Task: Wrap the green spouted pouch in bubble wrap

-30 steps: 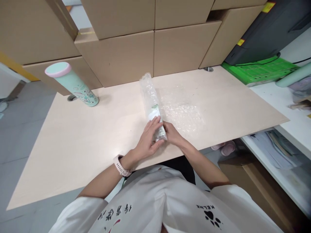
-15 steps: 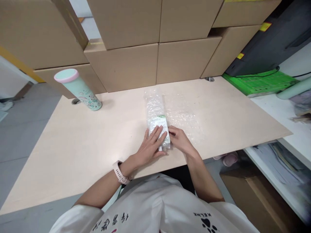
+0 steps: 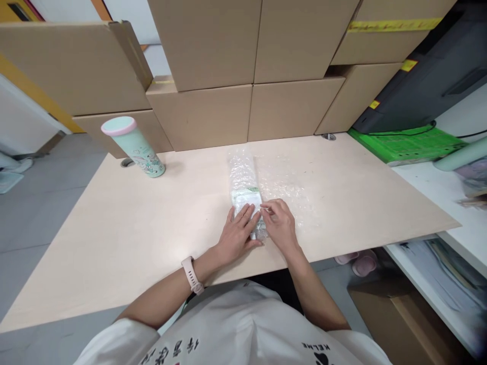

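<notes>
A small white box with a green strip [image 3: 247, 196] lies on clear bubble wrap [image 3: 242, 170], near the table's front edge. Part of the wrap covers the box's lower end. My left hand [image 3: 238, 233] rests flat on the box with its fingers stretched out. At the box's right edge, the thumb and fingers of my right hand [image 3: 279, 223] pinch together. They appear to grip the edge of the bubble wrap, though the film is hard to make out. More wrap spreads flat over the table to the right and beyond the box.
A mint tumbler with a pink rim [image 3: 139, 149] stands at the table's left back. Stacked cardboard boxes [image 3: 213, 116] line the back edge. On the right are a green crate [image 3: 411, 144] and a white shelf [image 3: 429, 185]. The table [image 3: 152, 223] has a pale wood top.
My right hand has risen slightly and turned, its fingertips now pinching at the box's right edge. My left hand stays on the box. The whole view has shifted a little.
</notes>
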A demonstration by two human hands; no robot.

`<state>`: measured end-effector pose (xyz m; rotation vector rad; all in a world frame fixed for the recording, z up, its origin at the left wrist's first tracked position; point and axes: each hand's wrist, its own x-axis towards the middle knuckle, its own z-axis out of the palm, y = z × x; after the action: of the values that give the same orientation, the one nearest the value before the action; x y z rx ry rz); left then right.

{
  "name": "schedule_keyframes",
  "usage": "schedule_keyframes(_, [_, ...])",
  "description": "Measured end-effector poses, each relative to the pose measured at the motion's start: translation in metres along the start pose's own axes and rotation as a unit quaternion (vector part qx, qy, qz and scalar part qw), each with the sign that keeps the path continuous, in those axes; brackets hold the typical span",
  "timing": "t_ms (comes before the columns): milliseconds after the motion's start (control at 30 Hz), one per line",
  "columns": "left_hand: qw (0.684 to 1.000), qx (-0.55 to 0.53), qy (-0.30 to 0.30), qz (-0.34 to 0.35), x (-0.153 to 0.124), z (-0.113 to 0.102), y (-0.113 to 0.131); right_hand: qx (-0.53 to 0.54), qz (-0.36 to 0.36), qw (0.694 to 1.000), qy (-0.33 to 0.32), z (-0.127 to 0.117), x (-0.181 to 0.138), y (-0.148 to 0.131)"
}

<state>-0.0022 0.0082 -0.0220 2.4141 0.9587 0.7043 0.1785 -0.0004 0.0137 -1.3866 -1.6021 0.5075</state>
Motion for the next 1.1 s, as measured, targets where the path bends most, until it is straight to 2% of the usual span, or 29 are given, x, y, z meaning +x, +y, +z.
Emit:
schedule_keyframes(133, [1.0,0.009,0.008,-0.009,-0.001,0.003,0.003,-0.027,-0.041,0.995,-0.082,-0.003,-0.003,-0.002])
schedule_keyframes(233, [0.997,-0.016,0.06,-0.048,-0.006,-0.002,0.004,-0.034,-0.037,0.994,-0.098,-0.006,-0.004,0.001])
schedule_keyframes(300, [0.989,-0.072,0.096,-0.085,-0.008,-0.009,0.003,-0.036,-0.033,0.993,-0.105,-0.007,-0.004,0.003])
schedule_keyframes(367, [0.972,-0.172,0.109,-0.115,-0.01,-0.017,0.002,-0.036,-0.031,0.993,-0.112,-0.007,-0.004,0.002])
schedule_keyframes(467, [0.929,-0.315,0.129,-0.145,-0.009,-0.027,0.003,-0.024,-0.023,0.991,-0.132,-0.007,-0.005,-0.003])
schedule_keyframes(533, [0.908,-0.352,0.168,-0.15,-0.008,-0.029,0.008,0.003,-0.017,0.988,-0.156,-0.008,-0.004,-0.006])
schedule_keyframes(600, [0.906,-0.354,0.191,-0.133,-0.007,-0.03,0.016,0.05,-0.01,0.982,-0.183,-0.009,-0.003,-0.006])
schedule_keyframes(767, [0.949,-0.282,0.113,-0.081,-0.007,-0.036,0.033,0.187,0.03,0.952,-0.241,-0.017,-0.005,-0.004])
schedule_keyframes(900, [0.98,-0.192,0.055,-0.009,-0.007,-0.036,0.032,0.245,0.053,0.927,-0.28,-0.015,-0.01,-0.008])
schedule_keyframes(967, [0.988,-0.149,0.037,0.02,-0.006,-0.032,0.028,0.235,0.082,0.931,-0.269,-0.011,-0.012,-0.009])
schedule_keyframes(1100, [0.995,-0.089,0.021,0.033,-0.004,-0.023,0.021,0.181,0.12,0.956,-0.197,-0.004,-0.011,-0.007])
